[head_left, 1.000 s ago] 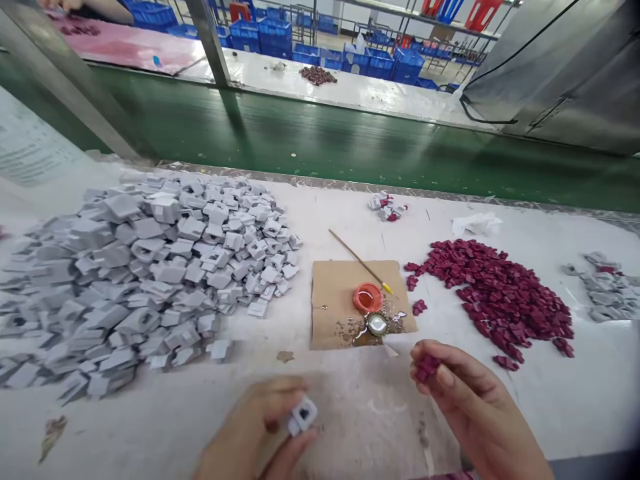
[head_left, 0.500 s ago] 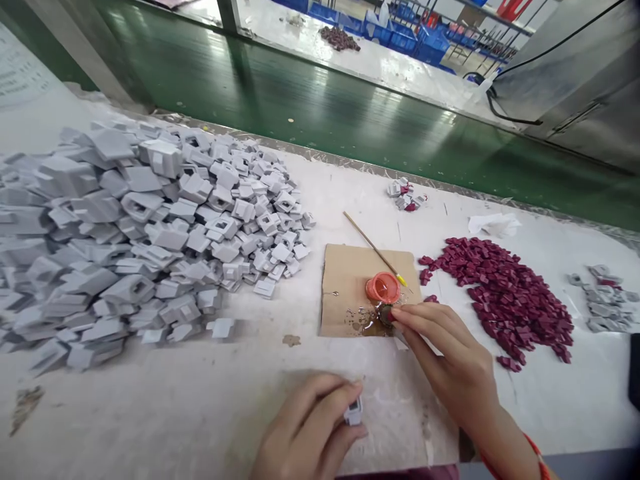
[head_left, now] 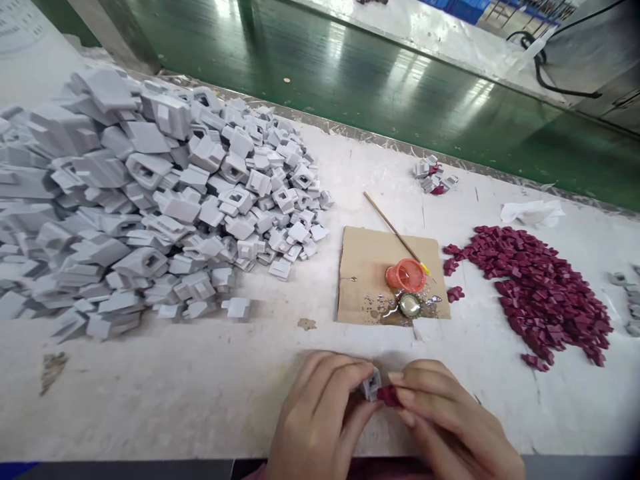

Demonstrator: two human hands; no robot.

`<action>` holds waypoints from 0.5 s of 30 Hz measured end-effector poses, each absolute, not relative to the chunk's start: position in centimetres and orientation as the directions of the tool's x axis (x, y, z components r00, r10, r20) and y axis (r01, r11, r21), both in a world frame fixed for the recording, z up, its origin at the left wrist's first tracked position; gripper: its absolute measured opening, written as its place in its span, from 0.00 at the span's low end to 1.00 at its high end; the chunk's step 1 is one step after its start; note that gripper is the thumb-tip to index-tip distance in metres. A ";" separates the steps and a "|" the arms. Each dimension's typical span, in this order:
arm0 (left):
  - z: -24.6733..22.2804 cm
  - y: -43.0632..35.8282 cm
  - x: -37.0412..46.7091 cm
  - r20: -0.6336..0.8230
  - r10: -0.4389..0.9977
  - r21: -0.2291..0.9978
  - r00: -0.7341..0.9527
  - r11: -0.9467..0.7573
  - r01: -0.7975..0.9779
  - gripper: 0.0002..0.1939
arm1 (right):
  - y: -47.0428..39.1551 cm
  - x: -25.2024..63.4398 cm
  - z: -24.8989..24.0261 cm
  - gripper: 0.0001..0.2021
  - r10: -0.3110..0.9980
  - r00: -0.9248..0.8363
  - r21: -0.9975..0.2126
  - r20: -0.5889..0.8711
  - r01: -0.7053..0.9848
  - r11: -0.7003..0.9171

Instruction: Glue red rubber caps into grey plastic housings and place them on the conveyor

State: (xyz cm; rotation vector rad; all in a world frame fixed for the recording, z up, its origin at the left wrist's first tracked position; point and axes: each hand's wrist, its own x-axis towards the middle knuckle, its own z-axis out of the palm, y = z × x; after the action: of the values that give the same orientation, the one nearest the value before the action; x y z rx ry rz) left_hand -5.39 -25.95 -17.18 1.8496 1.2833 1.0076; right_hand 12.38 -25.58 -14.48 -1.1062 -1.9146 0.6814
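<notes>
Near the table's front edge, my left hand (head_left: 325,413) is closed on a small grey plastic part (head_left: 371,385), its dark opening turned to the right. Between the fingertips of my right hand (head_left: 445,413) is a small maroon plastic piece (head_left: 389,396), right beside the grey part; whether the two touch I cannot quite tell. Beyond my hands lies a square of cardboard (head_left: 365,253). On it stand a small red cup (head_left: 406,275) and a bottle cap (head_left: 410,305) amid wet, shiny stains. A thin brown stick (head_left: 393,227) with a yellow tip leans across the cardboard's far edge.
A large heap of grey parts (head_left: 190,200) covers the left of the table. To the right lies a pile of maroon pieces (head_left: 550,287). A few grey-and-maroon parts (head_left: 434,175) and a white tissue (head_left: 533,212) sit farther back, before a green conveyor belt (head_left: 300,60).
My right hand has left the bottle cap and come back beside my left hand, now with a maroon piece. The bottle cap lies on the cardboard. The view has tilted down.
</notes>
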 end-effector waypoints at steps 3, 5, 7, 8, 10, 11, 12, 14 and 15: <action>-17.1 -26.0 -5.4 0.203 0.954 0.861 0.222 -0.282 0.424 0.14 | -25.6 12.0 -14.8 0.20 0.886 -0.286 -0.760 0.364 0.458 0.460; -17.0 -26.0 -5.4 0.208 0.954 0.866 0.214 -0.282 0.414 0.13 | -25.5 12.0 -14.9 0.20 0.883 -0.297 -0.746 0.365 0.474 0.468; -16.9 -26.0 -5.4 0.211 0.954 0.868 0.215 -0.284 0.407 0.13 | -25.5 12.1 -15.0 0.20 0.869 -0.346 -0.722 0.355 0.489 0.489; -16.9 -25.9 -5.4 0.210 0.954 0.870 0.213 -0.282 0.404 0.13 | -25.5 12.2 -15.1 0.20 0.861 -0.374 -0.709 0.343 0.498 0.499; -16.9 -25.8 -5.4 0.205 0.955 0.870 0.214 -0.278 0.407 0.13 | -25.5 12.1 -15.1 0.20 0.856 -0.405 -0.689 0.322 0.520 0.505; -17.0 -25.7 -5.4 0.207 0.954 0.868 0.215 -0.281 0.410 0.13 | -25.5 12.0 -15.0 0.21 0.855 -0.407 -0.681 0.322 0.527 0.508; -17.1 -25.7 -5.4 0.207 0.955 0.865 0.215 -0.281 0.415 0.14 | -25.5 11.9 -15.0 0.21 0.855 -0.408 -0.677 0.321 0.532 0.508; -17.4 -25.7 -5.4 0.205 0.952 0.854 0.227 -0.287 0.433 0.14 | -25.4 11.6 -14.7 0.20 0.850 -0.424 -0.673 0.312 0.533 0.513; -17.5 -25.8 -5.5 0.196 0.951 0.847 0.241 -0.288 0.446 0.15 | -25.3 11.7 -14.5 0.18 0.840 -0.445 -0.674 0.310 0.521 0.524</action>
State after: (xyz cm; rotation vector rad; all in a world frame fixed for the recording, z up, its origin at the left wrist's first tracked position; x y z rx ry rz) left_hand -5.49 -25.75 -17.46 1.8517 1.2791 0.9690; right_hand 11.65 -25.29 -14.54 -1.1011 -2.1353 0.6568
